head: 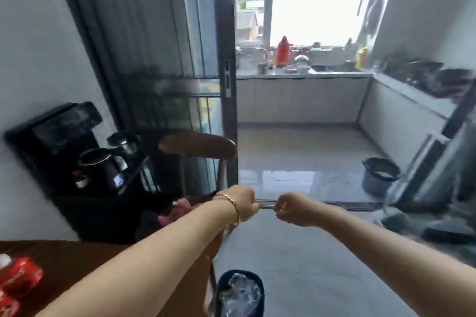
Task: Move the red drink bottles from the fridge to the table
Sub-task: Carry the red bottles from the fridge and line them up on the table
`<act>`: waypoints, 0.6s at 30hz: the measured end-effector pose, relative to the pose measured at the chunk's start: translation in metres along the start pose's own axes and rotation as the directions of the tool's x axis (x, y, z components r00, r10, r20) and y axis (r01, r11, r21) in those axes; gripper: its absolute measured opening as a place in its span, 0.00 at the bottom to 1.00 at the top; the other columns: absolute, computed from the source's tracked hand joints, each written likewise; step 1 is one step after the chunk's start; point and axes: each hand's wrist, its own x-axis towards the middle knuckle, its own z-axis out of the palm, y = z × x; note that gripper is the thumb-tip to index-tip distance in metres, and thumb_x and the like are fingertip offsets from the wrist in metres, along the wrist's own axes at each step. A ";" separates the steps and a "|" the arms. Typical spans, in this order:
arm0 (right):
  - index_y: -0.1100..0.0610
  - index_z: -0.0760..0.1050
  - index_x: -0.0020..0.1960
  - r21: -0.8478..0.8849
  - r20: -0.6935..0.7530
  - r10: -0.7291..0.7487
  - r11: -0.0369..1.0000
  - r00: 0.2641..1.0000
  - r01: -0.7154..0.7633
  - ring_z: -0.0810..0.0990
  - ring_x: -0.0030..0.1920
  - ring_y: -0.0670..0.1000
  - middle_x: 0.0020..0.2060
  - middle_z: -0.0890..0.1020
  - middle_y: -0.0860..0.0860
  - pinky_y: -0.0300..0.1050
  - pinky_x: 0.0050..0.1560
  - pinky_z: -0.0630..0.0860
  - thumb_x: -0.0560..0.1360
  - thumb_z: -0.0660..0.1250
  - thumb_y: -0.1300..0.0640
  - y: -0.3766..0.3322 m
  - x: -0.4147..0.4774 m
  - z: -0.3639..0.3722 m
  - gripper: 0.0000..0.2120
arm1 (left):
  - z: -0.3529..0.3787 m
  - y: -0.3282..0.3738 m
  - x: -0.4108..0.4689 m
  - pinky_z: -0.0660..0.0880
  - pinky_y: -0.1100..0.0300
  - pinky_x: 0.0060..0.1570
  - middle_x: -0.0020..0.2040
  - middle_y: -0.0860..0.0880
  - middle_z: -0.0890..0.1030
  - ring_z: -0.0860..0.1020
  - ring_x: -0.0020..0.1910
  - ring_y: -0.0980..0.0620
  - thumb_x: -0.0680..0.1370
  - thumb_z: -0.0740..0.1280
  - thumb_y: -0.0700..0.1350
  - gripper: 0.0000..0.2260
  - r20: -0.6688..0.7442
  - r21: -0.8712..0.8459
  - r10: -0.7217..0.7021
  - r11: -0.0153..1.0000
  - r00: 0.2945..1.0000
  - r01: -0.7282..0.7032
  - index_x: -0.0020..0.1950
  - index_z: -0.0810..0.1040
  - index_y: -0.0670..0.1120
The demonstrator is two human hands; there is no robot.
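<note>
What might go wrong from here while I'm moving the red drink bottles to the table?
1. The black bin stands on the floor near the table; a foot might catch it.
2. The chair sits close to the left hand, so a swinging arm could knock it.
3. The kitchen floor looks glossy and may be slippery.

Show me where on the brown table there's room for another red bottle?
The bare wood of the table between the red bottles at its left edge and the left forearm is free. The far kitchen counter under the window is crowded with a red flask, pots and cups.
</note>
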 end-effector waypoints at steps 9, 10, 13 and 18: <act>0.62 0.82 0.49 0.050 -0.216 0.383 0.923 0.898 -0.382 0.82 0.48 0.56 0.47 0.84 0.57 0.48 0.49 0.77 0.74 0.61 0.56 0.278 -0.119 -0.122 0.14 | 0.047 0.316 0.094 0.72 0.56 0.55 0.60 0.42 0.78 0.76 0.59 0.43 0.79 0.59 0.48 0.16 0.105 0.053 0.396 0.914 0.912 -0.403 0.60 0.77 0.41; 0.62 0.82 0.50 0.059 -0.230 0.421 0.906 0.877 -0.420 0.82 0.49 0.55 0.48 0.84 0.56 0.47 0.50 0.78 0.75 0.62 0.56 0.306 -0.136 -0.136 0.13 | 0.050 0.352 0.107 0.72 0.56 0.56 0.60 0.42 0.78 0.76 0.59 0.43 0.79 0.60 0.48 0.16 0.116 0.043 0.421 0.903 0.900 -0.428 0.61 0.77 0.41; 0.62 0.81 0.52 0.122 -0.266 0.529 0.847 0.806 -0.517 0.81 0.52 0.56 0.51 0.84 0.56 0.49 0.55 0.79 0.75 0.61 0.57 0.390 -0.186 -0.180 0.13 | 0.059 0.465 0.132 0.72 0.56 0.56 0.60 0.42 0.78 0.76 0.59 0.44 0.80 0.58 0.43 0.14 0.141 0.048 0.509 0.853 0.849 -0.520 0.61 0.77 0.39; 0.59 0.81 0.51 0.197 -0.339 0.674 0.733 0.656 -0.652 0.81 0.52 0.58 0.51 0.83 0.55 0.50 0.53 0.78 0.74 0.60 0.58 0.515 -0.259 -0.247 0.12 | 0.062 0.634 0.166 0.74 0.55 0.51 0.54 0.41 0.80 0.78 0.55 0.42 0.80 0.57 0.44 0.14 0.114 0.073 0.693 0.709 0.712 -0.701 0.54 0.78 0.37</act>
